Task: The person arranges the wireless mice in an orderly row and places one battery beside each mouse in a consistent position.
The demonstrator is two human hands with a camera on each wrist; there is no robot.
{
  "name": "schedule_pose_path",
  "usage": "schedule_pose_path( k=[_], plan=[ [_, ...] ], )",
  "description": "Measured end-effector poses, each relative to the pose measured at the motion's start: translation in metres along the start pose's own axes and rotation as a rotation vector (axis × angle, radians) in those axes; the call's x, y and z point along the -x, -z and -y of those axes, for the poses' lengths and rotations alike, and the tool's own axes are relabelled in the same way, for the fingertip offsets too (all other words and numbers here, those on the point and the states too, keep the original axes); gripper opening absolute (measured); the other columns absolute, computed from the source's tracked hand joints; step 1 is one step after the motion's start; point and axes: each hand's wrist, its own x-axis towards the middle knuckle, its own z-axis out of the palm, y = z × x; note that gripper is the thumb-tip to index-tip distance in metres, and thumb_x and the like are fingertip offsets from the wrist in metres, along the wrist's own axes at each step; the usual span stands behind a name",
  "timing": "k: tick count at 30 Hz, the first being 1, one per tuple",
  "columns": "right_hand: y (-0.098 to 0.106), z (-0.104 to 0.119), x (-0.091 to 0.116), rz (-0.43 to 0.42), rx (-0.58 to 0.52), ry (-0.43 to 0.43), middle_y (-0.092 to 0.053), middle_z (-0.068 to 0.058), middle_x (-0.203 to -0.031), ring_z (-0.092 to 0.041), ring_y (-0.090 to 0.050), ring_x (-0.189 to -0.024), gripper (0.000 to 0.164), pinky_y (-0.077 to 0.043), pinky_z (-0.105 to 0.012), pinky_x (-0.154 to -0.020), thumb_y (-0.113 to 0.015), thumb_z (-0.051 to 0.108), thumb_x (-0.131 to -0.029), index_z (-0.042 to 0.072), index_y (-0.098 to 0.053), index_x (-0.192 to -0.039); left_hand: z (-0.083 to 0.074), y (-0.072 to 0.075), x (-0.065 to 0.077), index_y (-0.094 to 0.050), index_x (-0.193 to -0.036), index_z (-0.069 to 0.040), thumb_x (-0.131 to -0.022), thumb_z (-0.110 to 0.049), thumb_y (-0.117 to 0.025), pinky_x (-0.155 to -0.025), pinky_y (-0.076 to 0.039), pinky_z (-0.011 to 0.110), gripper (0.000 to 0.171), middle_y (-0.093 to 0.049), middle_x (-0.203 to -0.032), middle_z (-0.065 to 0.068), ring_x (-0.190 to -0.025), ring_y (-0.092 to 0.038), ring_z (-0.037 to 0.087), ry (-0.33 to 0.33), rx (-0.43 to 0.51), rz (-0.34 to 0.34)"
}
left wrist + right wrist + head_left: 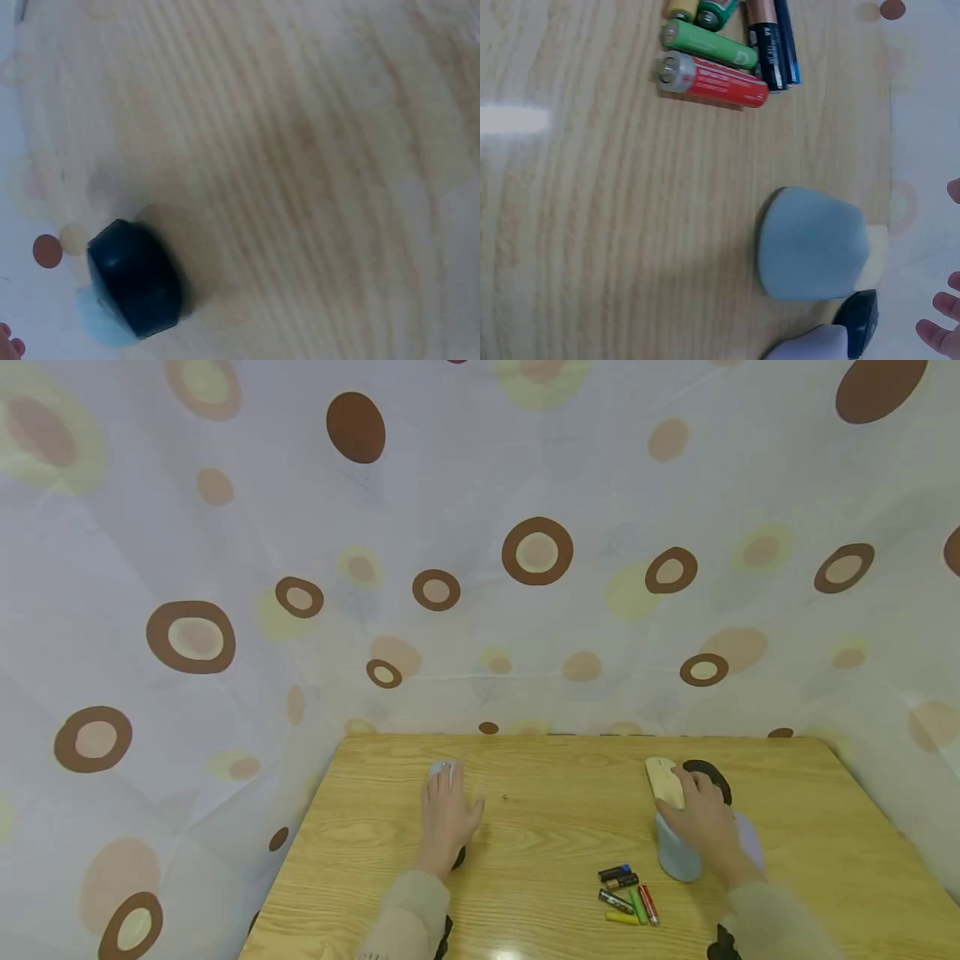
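On the left of the table, my left hand reaches forward with fingers extended over a pale blue computer mouse. A black mouse sits near it in the left wrist view, mostly hidden under the hand in the head view. To the right, my right hand hangs over a group of mice with its fingers spread. That group has a cream mouse, a black mouse, a blue-grey mouse and a lavender mouse. Neither hand grips anything.
Several batteries lie loosely together left of the right-hand mice, among them a red battery, a green battery and a yellow battery. A spotted curtain surrounds the wooden table at the back and sides.
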Motion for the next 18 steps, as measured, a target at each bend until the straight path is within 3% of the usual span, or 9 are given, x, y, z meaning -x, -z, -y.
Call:
schedule_pose_path(
  k=[5, 10, 18],
  plan=[
    [-0.019, -0.008, 0.014, 0.062, -0.019, -0.046, -0.037, -0.04, -0.116, -0.055, -0.044, -0.096, 0.059, -0.042, -0.059, -0.069, -0.062, 0.026, -0.083, -0.011, -0.04, -0.124, 0.01, -0.02, 0.023, -0.042, -0.128, 0.001, -0.081, -0.032, -0.064, -0.093, -0.035, 0.048, 0.062, -0.043, -0.123, 0.02, -0.111, -0.041, 0.034, 0.094, 0.052, 0.029],
    [-0.035, -0.01, 0.028, 0.05, -0.023, -0.098, -0.039, -0.041, -0.111, -0.054, -0.046, -0.095, 0.059, -0.041, -0.059, -0.075, -0.064, 0.023, -0.079, -0.015, -0.042, -0.12, 0.013, -0.034, 0.038, -0.045, -0.122, 0.005, -0.079, -0.03, -0.067, -0.084, -0.04, 0.048, 0.06, -0.045, -0.112, 0.022, -0.101, -0.045, 0.035, 0.204, 0.082, 0.017],
    [-0.049, -0.007, 0.043, 0.072, -0.114, -0.24, -0.031, -0.042, -0.112, -0.056, -0.037, -0.098, 0.066, -0.036, -0.059, -0.074, -0.058, 0.026, -0.081, -0.015, -0.032, -0.127, 0.01, -0.039, 0.047, -0.045, -0.119, 0.011, -0.078, -0.026, -0.068, -0.084, -0.041, 0.049, 0.06, -0.042, -0.115, 0.029, -0.104, -0.044, 0.041, 0.311, 0.116, 0.013]
  ],
)
